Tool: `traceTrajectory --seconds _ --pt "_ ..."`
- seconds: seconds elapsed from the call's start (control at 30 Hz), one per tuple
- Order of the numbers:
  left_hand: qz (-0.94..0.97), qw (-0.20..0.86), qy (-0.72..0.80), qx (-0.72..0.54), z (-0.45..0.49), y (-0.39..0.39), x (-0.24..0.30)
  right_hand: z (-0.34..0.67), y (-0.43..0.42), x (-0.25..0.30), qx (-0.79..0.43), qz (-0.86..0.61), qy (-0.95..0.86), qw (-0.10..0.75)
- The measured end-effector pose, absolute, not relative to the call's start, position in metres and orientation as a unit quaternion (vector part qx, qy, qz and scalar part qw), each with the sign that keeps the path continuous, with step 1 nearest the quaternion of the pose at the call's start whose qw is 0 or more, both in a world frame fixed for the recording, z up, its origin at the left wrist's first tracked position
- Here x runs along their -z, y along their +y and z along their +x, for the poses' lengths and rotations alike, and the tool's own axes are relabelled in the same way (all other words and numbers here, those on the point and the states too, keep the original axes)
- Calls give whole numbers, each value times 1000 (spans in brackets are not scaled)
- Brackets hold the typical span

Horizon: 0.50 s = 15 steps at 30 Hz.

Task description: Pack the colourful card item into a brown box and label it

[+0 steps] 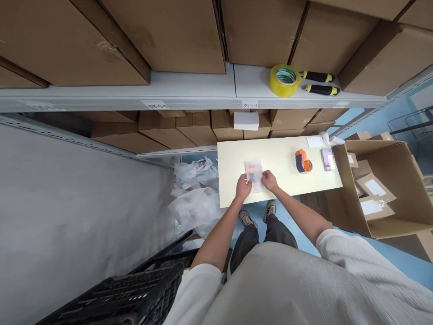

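A small clear plastic bag [254,174] with a printed item inside lies flat on the pale yellow table [237,153]. My left hand [243,186] grips its lower left edge. My right hand [269,180] pinches its lower right edge. Both hands rest on the table near its front edge, with the bag stretched between them.
An orange tape dispenser [303,161] and a blurred small packet [328,159] lie further right on the table. An open cardboard box [379,189] with packages stands at the right. A yellow tape roll [284,80] and two cutters [320,83] sit on the shelf. White wrapping [196,194] litters the floor; a black basket [135,293] is lower left.
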State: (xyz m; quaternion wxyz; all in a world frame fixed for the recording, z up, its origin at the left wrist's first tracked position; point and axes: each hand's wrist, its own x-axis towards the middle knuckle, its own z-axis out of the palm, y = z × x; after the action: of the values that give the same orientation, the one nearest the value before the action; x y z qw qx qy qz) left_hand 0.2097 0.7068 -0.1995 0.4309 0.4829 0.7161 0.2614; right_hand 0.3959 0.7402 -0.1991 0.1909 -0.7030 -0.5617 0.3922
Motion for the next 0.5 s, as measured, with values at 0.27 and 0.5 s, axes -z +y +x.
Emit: traceTrajectory --seconds 0.27,0.5 --pt "505 441 694 -261 209 710 198 395 745 196 -393 -717 -539 201" --pt "546 411 686 -249 205 716 199 379 749 198 -384 -730 -535 184"
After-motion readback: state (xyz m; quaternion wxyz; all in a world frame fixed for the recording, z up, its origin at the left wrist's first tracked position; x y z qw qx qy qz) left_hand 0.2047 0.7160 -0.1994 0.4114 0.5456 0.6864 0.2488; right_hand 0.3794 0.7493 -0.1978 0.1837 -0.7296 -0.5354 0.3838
